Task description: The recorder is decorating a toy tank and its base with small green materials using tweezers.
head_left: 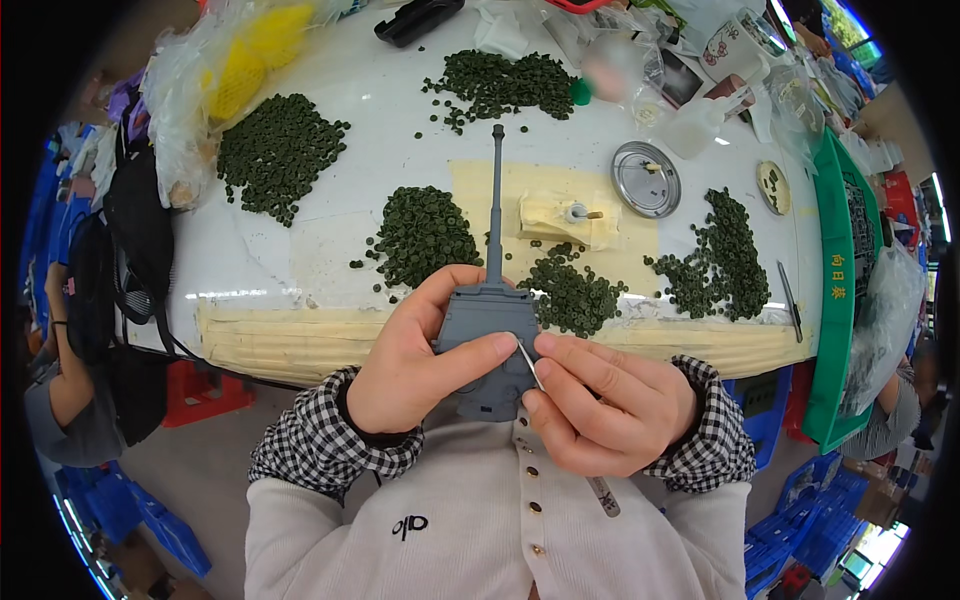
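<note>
The surface (380,90) is white, with a pale yellow strip (300,340) along its near edge and a pale yellow sheet (480,190) at centre. Five heaps of small dark green parts lie on it — far left (278,152), far centre (500,85), centre left (422,235), centre (572,293) and right (722,258). A round metal lid (646,179) lies right of centre; a folded yellow wad (560,218) holding a small metal pin rests on the sheet.

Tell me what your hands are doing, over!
Left hand grips grey tank turret, barrel pointing away. Right hand pinches thin tool against turret. Green bits piled on table beyond, not in the way.
</note>
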The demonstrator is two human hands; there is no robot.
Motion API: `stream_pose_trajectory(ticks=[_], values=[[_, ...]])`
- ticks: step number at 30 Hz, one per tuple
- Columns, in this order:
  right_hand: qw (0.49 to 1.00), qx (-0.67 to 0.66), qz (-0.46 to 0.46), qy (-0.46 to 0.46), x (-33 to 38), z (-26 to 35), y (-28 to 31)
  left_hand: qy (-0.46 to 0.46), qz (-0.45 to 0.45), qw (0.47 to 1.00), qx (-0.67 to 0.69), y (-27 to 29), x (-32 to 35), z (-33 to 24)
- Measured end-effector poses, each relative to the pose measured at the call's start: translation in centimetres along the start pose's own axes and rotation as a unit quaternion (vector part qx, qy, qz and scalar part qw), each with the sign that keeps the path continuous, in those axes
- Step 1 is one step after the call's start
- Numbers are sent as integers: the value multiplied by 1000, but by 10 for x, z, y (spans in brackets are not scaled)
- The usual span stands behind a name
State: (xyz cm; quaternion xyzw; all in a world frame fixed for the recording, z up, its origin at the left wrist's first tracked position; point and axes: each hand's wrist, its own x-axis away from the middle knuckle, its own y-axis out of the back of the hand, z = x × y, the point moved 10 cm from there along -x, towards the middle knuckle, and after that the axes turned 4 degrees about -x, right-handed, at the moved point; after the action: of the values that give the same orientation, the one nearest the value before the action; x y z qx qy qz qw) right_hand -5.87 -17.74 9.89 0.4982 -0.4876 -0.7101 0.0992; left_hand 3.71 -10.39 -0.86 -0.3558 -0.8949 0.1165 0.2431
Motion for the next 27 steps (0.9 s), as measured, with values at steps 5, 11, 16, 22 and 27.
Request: stream_pose_trajectory(ticks=[5,11,16,22,27], values=[[1000,-15,-15,-7,2,-1,1,20,19,1000,-2,-1,-1,3],[980,-168,-55,-88,11,-20,7,11,16,1000,-7,0,-2,7],[908,-343,-81,-227,22,-46,9,-8,34,999,-39,-4,0,2],[890,-355,-119,-259,34,-51,5,-45,14,997,-69,-4,-1,-6],[872,-362,-95,-317,37,-51,0,-60,14,995,-73,-3,2,-11]])
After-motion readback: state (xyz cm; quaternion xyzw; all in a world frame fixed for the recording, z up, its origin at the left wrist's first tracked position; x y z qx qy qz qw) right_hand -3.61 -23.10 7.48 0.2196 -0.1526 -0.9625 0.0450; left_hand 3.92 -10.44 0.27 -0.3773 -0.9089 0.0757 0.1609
